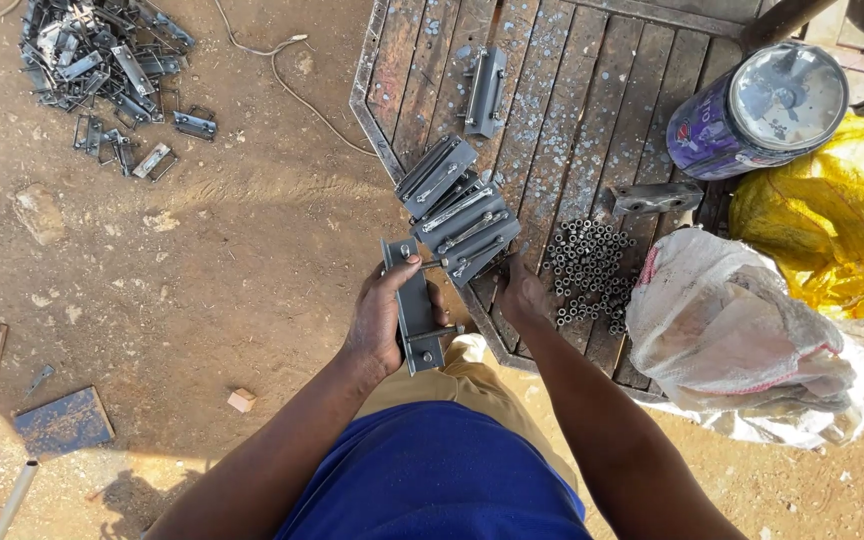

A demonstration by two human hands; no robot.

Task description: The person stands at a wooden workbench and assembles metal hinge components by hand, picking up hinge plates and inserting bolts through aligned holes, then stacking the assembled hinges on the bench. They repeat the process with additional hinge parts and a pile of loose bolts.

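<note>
Two bare hands work at the near edge of a slatted, rust-brown metal worktop. Beside a stack of grey steel latch plates there, the left hand grips one grey steel bracket; the right hand rests against the stack, its grip hidden.

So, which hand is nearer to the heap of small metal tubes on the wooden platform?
The right hand. It rests on the platform edge just left of the heap of small metal tubes. The left hand is farther left, off the platform, holding a grey metal bracket.
</note>
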